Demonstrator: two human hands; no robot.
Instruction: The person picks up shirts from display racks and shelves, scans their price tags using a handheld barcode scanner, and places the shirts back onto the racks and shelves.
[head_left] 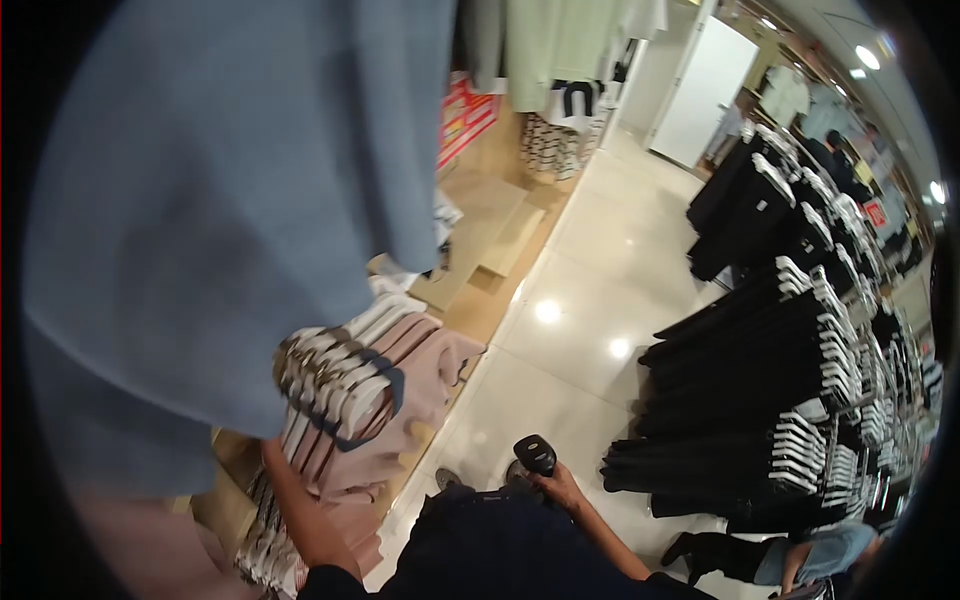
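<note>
Black scanner (535, 455) in the grip of the right hand (562, 487), over the pale floor (580, 270).
Held by its lower end, probably for a firm, one-handed grasp. Reaching in opposite with the left hand (272, 458), mostly hidden behind the blue garment (200, 250); cannot tell whether open or closed. Just beside, pink garments (425, 375) on tightly packed hangers (358, 408), seemingly lined up to save room.

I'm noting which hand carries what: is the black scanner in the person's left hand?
No, the black scanner is held in the person's right hand.
</note>
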